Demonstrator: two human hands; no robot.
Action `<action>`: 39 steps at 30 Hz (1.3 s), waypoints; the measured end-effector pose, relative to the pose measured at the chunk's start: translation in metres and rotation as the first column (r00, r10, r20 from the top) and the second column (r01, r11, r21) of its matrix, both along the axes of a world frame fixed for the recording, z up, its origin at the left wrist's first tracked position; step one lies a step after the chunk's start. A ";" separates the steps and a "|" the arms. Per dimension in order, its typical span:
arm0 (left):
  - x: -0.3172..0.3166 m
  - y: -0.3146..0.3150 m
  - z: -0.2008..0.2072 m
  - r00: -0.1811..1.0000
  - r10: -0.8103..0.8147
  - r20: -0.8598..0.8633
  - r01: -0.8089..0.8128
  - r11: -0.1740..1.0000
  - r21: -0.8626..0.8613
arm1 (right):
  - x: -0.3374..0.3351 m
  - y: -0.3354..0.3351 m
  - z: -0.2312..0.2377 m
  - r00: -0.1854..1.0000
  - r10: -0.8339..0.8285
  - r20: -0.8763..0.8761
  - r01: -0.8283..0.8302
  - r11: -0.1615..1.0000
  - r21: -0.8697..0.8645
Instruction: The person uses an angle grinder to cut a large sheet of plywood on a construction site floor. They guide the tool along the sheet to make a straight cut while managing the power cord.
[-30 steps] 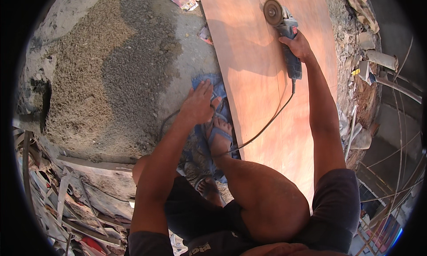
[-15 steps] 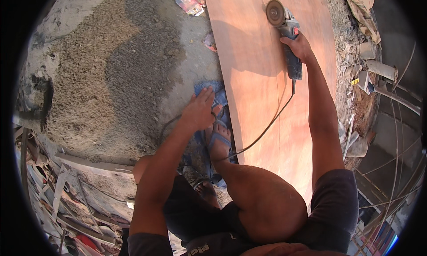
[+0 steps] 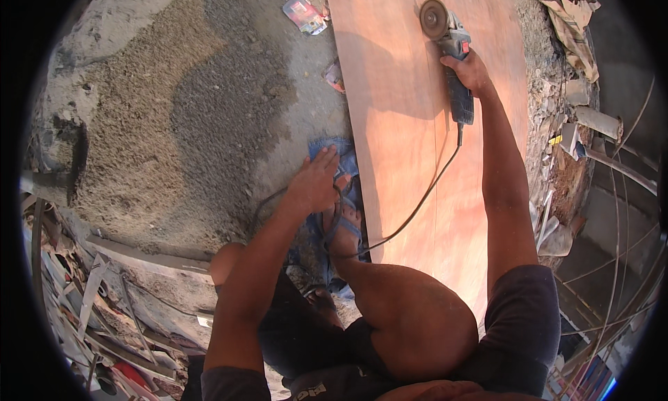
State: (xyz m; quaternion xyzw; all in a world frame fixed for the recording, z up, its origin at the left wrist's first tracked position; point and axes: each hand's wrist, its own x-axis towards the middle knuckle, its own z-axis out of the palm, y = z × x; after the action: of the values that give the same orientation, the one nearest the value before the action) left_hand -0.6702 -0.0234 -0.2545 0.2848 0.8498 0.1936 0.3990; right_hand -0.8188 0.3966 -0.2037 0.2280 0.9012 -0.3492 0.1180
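Observation:
My right hand [image 3: 467, 72] is wrapped round the dark body of an angle grinder [image 3: 458, 88]. Its round disc [image 3: 434, 19] is at the far end, above a reddish plywood sheet [image 3: 403, 171]. From the grinder's rear, a black cord [image 3: 426, 195] curves back across the sheet towards my left hand. My left hand [image 3: 316, 182] has its fingers stretched out over a blue denim cloth [image 3: 332, 147], just left of the sheet's edge. The cord loops close beside its thumb; whether it touches is hard to make out. My sandalled foot [image 3: 344, 237] is just nearer than that hand.
Grey sandy mix [image 3: 229, 95] spreads over the ground at left. Crumpled packaging [image 3: 305, 14] lies by the sheet's far left edge. A wooden board [image 3: 149, 256] and scrap are at the lower left. Rubble, pipes [image 3: 598, 121] and torn paper sacking [image 3: 567, 25] line the right side.
The cord's loop beside my left hand has shifted and now shows over my foot. My left hand has moved very slightly. My right hand keeps its grip on the grinder, almost unmoved.

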 end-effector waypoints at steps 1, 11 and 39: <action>0.000 0.000 0.000 1.000 0.007 0.000 -0.007 1.000 0.005 | -0.002 -0.001 -0.001 0.999 -0.020 -0.032 0.020 1.000 0.004; 0.003 -0.003 -0.002 1.000 0.027 -0.010 -0.027 1.000 0.016 | -0.030 -0.008 0.004 0.998 -0.010 0.058 0.011 1.000 -0.002; -0.006 0.002 0.009 0.998 0.009 0.057 -0.008 1.000 -0.023 | -0.078 0.001 0.006 0.999 -0.014 -0.050 0.011 0.998 -0.063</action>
State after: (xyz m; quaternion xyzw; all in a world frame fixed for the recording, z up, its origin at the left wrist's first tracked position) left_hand -0.6761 -0.0218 -0.2458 0.2710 0.8416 0.1934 0.4254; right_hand -0.8972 0.3976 -0.1977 0.2211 0.8910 -0.3836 0.1002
